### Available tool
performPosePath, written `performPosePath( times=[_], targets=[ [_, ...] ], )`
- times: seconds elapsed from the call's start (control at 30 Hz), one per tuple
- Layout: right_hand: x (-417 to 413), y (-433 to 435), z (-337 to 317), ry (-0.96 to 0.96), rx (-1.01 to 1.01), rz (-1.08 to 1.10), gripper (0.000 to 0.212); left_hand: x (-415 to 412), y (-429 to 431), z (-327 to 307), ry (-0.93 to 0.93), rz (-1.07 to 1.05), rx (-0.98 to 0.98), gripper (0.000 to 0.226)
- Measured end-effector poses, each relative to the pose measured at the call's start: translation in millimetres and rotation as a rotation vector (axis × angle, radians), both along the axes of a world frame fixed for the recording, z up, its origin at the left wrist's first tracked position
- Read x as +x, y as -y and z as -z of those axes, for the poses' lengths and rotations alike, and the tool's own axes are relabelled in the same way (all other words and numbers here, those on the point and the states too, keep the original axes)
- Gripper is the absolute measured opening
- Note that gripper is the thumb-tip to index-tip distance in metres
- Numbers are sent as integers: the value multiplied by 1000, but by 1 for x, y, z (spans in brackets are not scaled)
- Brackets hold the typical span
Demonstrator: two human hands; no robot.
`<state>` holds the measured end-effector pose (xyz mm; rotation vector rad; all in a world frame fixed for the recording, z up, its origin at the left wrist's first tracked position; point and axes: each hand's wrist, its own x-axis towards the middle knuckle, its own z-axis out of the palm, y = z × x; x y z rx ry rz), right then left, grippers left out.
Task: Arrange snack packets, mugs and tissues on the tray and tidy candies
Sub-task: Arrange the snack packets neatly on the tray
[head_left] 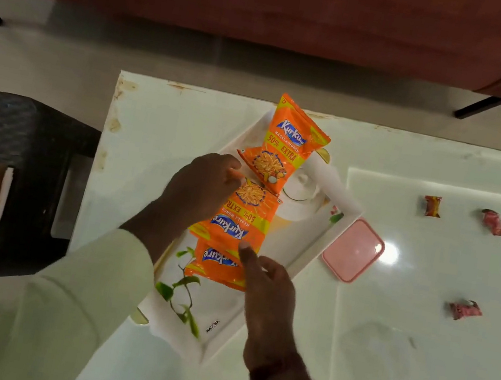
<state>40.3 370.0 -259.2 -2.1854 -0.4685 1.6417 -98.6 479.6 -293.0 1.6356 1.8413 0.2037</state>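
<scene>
Laying Kurkure packets [239,218] along the tray [308,253], left hand [201,184] pinching one's edge, right hand [267,296] fingertip pressing; mugs [301,187] already aboard, three candies [465,309] remaining scattered, tissues unseen.

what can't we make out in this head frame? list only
- Mug: mostly covered by the top snack packet; handle and contents hidden.
- Lowest snack packet: overlapped by the middle packet and right hand.
- Tray: left edge hidden by the left hand and sleeve.
- Candies: too small to read the wrappers.
- Pink box: lid shut, contents unseen.
- Tissues: none identifiable.
</scene>
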Motion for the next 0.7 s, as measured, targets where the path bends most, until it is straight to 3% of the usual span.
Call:
performPosePath(
  times=[0.17, 0.3, 0.43, 0.53, 0.6, 0.7],
  targets=[
    [-15, 1, 15, -122, 17, 60, 14, 9, -14, 10, 20, 7, -69, 30],
    [-4, 2, 14, -90, 57, 134, 8, 1, -6, 5, 141, -154, -204, 32],
    [31, -7, -3, 32, 158, 222, 8, -8, 20, -20, 618, -423, -399, 18],
    [69, -34, -20, 294, 319, 88, 13, 11, 44, -33, 874, -503, -512, 5],
    [91, -61, -30, 382, 448, 9, 15, 36, 57, -33, 921, -539, -532, 6],
    [109, -106, -32, 487, 566, -278, 13, 85, 73, -23, 933, -578, -517, 14]
  ],
)
